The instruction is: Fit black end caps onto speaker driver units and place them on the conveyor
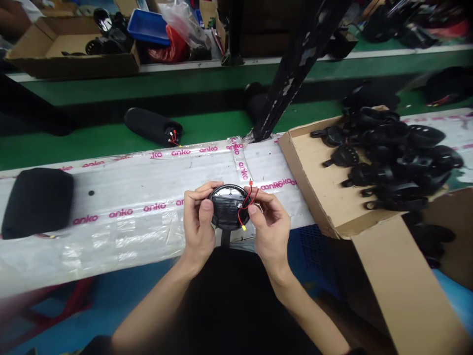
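Your left hand (198, 229) and right hand (271, 227) pinch the round black housing (226, 207) between them, its red wires (247, 209) beside your right thumb, above the bench (111, 231).

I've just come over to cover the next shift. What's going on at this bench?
A person is holding a round black disc in both hands over a plastic-covered bench. Their left hand grips one edge, and their right hand holds the other, beside red wires with small yellow and orange connectors. An open cardboard box of black moulded parts sits on the bench to the right.
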Motion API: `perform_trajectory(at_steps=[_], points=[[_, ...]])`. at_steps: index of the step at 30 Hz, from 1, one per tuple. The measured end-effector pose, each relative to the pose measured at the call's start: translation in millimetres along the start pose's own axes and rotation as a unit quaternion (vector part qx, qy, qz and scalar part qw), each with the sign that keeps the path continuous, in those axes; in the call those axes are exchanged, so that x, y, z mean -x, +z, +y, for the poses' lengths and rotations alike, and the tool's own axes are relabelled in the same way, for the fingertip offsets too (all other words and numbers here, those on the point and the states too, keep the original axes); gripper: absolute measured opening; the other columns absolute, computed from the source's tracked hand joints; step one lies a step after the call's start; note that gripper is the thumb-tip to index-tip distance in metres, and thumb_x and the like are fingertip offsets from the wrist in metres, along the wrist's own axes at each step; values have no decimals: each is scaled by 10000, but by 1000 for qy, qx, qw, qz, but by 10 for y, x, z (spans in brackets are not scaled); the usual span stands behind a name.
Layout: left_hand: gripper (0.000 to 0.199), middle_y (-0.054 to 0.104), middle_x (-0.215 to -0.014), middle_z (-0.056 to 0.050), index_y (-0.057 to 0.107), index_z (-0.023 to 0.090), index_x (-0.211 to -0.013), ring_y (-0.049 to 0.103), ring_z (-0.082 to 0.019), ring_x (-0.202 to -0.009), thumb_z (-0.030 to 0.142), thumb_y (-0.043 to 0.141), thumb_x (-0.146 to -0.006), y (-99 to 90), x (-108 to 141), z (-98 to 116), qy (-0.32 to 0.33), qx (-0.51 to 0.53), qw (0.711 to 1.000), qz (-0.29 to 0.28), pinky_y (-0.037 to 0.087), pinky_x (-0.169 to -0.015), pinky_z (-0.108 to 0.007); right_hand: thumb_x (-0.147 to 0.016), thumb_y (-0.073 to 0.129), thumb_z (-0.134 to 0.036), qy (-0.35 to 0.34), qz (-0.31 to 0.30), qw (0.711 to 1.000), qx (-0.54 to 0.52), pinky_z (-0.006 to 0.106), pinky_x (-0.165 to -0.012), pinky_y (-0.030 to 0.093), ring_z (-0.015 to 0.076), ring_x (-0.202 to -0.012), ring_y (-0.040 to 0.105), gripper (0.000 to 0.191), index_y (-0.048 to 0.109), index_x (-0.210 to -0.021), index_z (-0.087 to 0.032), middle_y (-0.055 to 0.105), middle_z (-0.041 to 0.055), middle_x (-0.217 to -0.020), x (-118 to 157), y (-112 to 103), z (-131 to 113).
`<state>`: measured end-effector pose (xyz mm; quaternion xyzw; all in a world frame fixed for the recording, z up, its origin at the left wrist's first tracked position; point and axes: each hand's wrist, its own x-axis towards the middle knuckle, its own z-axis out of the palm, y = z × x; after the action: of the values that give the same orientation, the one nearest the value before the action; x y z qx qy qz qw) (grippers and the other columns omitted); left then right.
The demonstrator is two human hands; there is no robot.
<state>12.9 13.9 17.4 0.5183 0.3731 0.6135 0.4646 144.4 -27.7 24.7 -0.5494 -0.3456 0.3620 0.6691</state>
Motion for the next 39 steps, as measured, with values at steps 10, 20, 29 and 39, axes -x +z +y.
perform_trajectory(at_steps=[10,20,29,39], points=[[312,681,-1495,-145,600,221,-1276,659,-315,-1384,477,516,-1120,90,203,-4,0,41,999,20,506,-1166,-550,-992,750,-284,-55,18,997,55,547,-1125,602,253,-1200,769,188,837,-1155,-317,837,39,-1228,117,54,-111],[249,774,-1222,-93,669,219,-1093,724,-270,-1198,461,644,-1041,-83,-247,40,-44,1,995,-90,566,-1079,-448,-971,783,-367,16,34,999,28,608,-1265,485,294,-1333,716,279,819,-1241,-309,798,37,-1359,212,116,-125],[544,786,-1259,-119,765,181,-1227,734,-302,-1187,581,428,-1075,-68,-369,-53,-70,38,978,-191,565,-1076,-438,-995,749,-305,-40,-60,996,49,615,-1333,392,295,-1485,610,406,746,-1399,-348,706,14,-1521,188,-80,-71],[511,793,-1180,-112,746,178,-1208,746,-292,-1112,565,442,-1071,-90,-385,-89,-78,61,973,-211,577,-1010,-421,-737,987,-228,-99,-140,984,55,646,-1358,331,324,-1486,610,688,760,-1372,-363,718,20,-1506,-40,-350,282]])
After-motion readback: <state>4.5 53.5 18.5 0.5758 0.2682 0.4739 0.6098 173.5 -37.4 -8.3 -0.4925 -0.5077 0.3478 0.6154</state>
